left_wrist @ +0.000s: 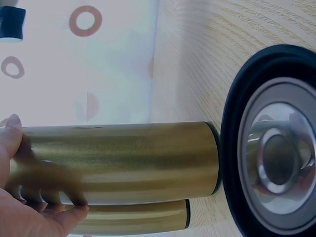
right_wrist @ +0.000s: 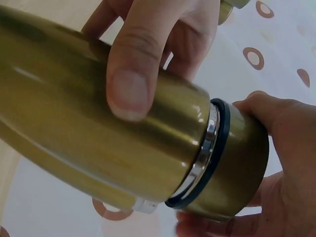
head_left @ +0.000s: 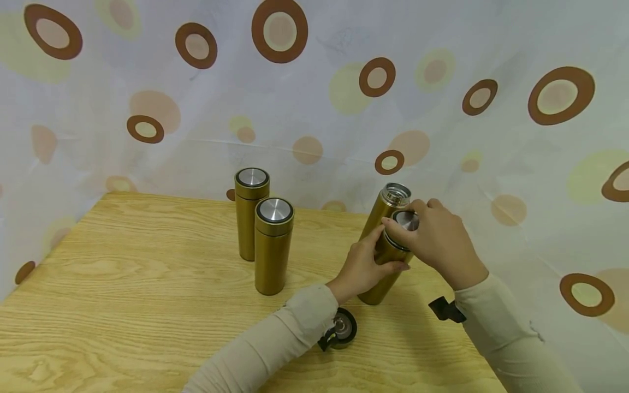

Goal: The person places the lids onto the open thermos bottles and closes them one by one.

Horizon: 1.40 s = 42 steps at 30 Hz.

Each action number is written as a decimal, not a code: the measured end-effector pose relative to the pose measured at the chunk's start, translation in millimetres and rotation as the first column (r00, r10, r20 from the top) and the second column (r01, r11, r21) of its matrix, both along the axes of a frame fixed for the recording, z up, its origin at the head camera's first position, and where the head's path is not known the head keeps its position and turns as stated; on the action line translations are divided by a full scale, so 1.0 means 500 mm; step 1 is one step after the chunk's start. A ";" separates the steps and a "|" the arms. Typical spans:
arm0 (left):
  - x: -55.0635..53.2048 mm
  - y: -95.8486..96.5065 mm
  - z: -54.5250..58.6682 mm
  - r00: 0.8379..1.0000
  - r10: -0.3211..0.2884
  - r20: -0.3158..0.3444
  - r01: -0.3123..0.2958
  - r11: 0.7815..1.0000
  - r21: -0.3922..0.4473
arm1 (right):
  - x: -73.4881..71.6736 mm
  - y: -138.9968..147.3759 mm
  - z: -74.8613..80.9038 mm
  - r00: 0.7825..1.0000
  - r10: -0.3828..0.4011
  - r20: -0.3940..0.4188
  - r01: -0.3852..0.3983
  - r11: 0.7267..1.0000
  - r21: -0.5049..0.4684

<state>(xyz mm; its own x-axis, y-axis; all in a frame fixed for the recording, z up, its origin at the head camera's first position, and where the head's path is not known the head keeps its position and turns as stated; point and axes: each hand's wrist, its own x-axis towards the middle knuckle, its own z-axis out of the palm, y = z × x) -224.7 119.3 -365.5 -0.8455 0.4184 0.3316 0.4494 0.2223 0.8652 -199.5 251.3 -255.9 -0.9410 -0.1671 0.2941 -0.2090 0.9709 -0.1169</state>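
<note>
At the right of the table stands a gold thermos bottle (head_left: 377,291), upright. My left hand (head_left: 361,267) grips its body near the top, thumb on one side and fingers round the other. My right hand (head_left: 442,243) holds its lid (right_wrist: 242,163) by the rim. In the right wrist view a silver neck band (right_wrist: 201,160) shows between lid and body, so the lid is not flush. Right behind stands a second gold bottle (head_left: 377,214) without a lid, its steel mouth exposed. A loose lid (head_left: 350,330) lies underside up by my left wrist, partly covered by the sleeve.
Two lidded gold bottles, a rear one (head_left: 244,218) and a front one (head_left: 273,262), stand close together left of my hands. The wooden table (head_left: 147,273) meets a white patterned cloth (head_left: 314,98) at its back edge. Black straps hang by both wrists.
</note>
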 end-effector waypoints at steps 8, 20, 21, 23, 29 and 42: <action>0.000 -0.002 -0.002 0.999 -0.033 -0.003 0.033 0.999 0.037 | -0.002 0.017 0.030 0.938 0.291 0.189 -0.269 0.954 -0.133; 0.000 -0.004 -0.001 0.999 -0.027 0.039 0.026 1.000 0.008 | -0.020 0.071 0.096 0.748 0.508 0.428 -0.515 0.850 -0.108; 0.000 -0.004 -0.001 0.999 -0.028 0.037 0.028 1.000 0.008 | -0.021 0.071 0.095 0.743 0.506 0.438 -0.514 0.851 -0.111; 0.000 -0.003 -0.002 0.999 -0.029 0.032 0.029 1.000 0.012 | -0.023 0.070 0.094 0.739 0.506 0.445 -0.513 0.850 -0.115; -0.001 0.001 -0.004 0.999 -0.034 0.020 0.034 0.999 0.029 | -0.023 0.068 0.087 0.759 0.504 0.412 -0.508 0.854 -0.109; -0.001 0.003 -0.005 0.999 -0.026 0.026 0.025 0.999 0.046 | -0.020 0.055 0.073 0.875 0.313 0.369 -0.333 0.943 -0.009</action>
<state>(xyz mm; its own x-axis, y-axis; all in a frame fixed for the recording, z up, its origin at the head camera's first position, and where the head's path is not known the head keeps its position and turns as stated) -225.2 120.7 -368.1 -0.8436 0.4247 0.3286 0.4314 0.1715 0.8857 -209.2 278.9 -219.1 -0.8713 -0.4855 -0.0718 -0.4652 0.8635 -0.1947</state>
